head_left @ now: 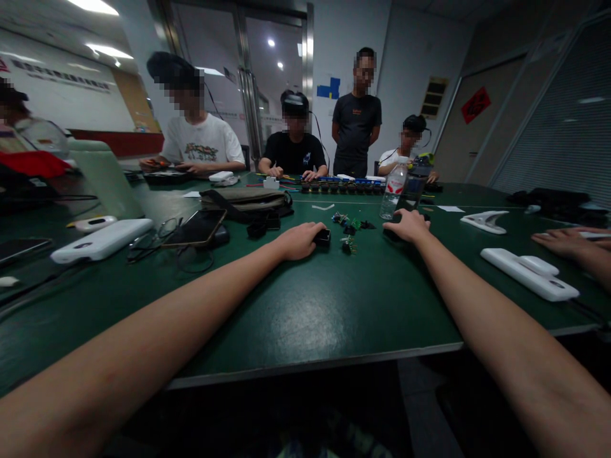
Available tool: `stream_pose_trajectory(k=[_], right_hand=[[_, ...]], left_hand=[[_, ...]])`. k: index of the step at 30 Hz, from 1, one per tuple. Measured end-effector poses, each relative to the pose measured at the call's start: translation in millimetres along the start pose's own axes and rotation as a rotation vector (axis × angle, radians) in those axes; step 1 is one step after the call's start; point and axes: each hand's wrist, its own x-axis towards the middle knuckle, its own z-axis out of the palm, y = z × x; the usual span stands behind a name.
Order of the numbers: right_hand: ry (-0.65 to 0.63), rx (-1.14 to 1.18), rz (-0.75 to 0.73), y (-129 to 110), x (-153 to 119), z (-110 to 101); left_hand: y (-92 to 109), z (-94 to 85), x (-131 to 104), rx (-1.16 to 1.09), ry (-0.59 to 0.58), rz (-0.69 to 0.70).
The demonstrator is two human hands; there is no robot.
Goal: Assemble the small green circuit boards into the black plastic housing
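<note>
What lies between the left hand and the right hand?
In the head view, a loose group of small green parts and, right at the left hand, a black box. The green parts touch neither hand.

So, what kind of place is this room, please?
Probably a shared workroom or training room: several people sit around a long green table, with small green circuit boards and a row of coloured wires on it.
</note>
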Motion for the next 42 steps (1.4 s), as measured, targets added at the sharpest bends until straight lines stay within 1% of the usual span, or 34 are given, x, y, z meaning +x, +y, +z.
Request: stream_pose_trajectory(k=[4, 6, 9, 13, 16, 18, 19, 20, 22, 24, 25, 27, 30, 33, 36, 42], right_hand=[[-0.122, -0.042, 0.099, -3, -3, -2], [-0.161, -0.066, 0.139, -5, -2, -4], [-0.174, -0.078, 0.203, -5, 1, -6], [-0.151, -0.149, 0.256, -3, 2, -5], [-0.065, -0.24, 0.188, -8, -4, -4], [-0.008, -0.285, 0.087, -15, -10, -2], [-0.003, -0.294, 0.017, -19, -13, 0], [-0.011, -0.297, -0.071, -24, -15, 2], [-0.04, -0.301, -0.298, -34, -19, 8], [-0.068, -0.293, -0.42, -44, -21, 15], [-0.092, -0.273, -0.443, -48, -22, 19], [-0.14, -0.214, -0.456, -54, -22, 26], [-0.206, -0.14, -0.404, -55, -21, 32], [-0.266, -0.106, -0.366, -53, -19, 33], [-0.278, -0.085, -0.36, -51, -17, 33], [-0.258, -0.072, -0.348, -49, -14, 34]], left_hand=[[0, 0.0, 0, -0.005, -0.001, 0.005], [-1, 0.6, 1, -0.006, 0.006, 0.009], [-1, 1.4, 1, -0.008, 0.012, 0.014], [-2, 1.4, 0, -0.014, 0.002, 0.01], [-2, 1.3, 0, -0.015, 0.007, 0.011], [-2, 1.5, 0, -0.017, 0.011, 0.009], [-2, 1.7, 0, -0.017, 0.011, 0.007], [-2, 1.9, 0, -0.018, 0.009, 0.005], [-3, 2.1, 0, -0.019, 0.004, 0.006], [-2, 2.1, 0, -0.021, 0.006, 0.008], [-2, 2.0, 0, -0.023, 0.007, 0.009], [-2, 1.8, 0, -0.027, 0.007, 0.008], [-2, 2.1, 0, -0.029, 0.012, 0.012], [-3, 2.8, 0, -0.028, 0.024, 0.014], [-4, 3.2, 1, -0.034, 0.023, 0.022], [-1, 1.2, 0, -0.028, 0.011, 0.01]])
